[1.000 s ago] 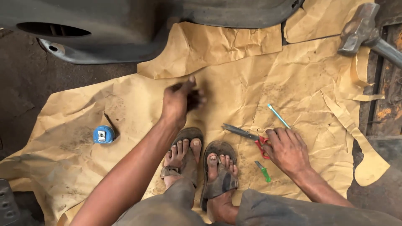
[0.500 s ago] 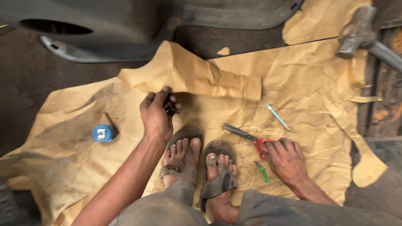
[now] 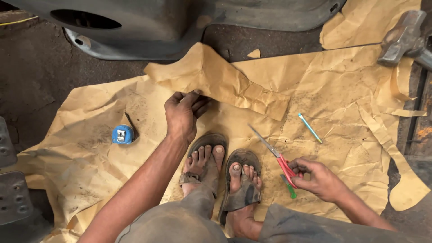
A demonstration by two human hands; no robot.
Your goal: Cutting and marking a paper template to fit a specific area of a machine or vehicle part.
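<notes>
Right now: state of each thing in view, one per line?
left hand: gripping the folded-over paper flap
right hand: fingers in the red scissors handles
scissors: blades closed, lifted
tape measure: lying on the paper
blue pen: lying loose
hammer: resting, untouched

Workshop floor: hammer point(image 3: 402, 37), grimy metal panel point(image 3: 180, 22).

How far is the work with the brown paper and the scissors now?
Done: the brown paper lies spread, its right edge already cut ragged. In hand: the left hand lifts a folded flap; the right hand grips the red-handled scissors. Left: the blades are not yet on the flap.
</notes>
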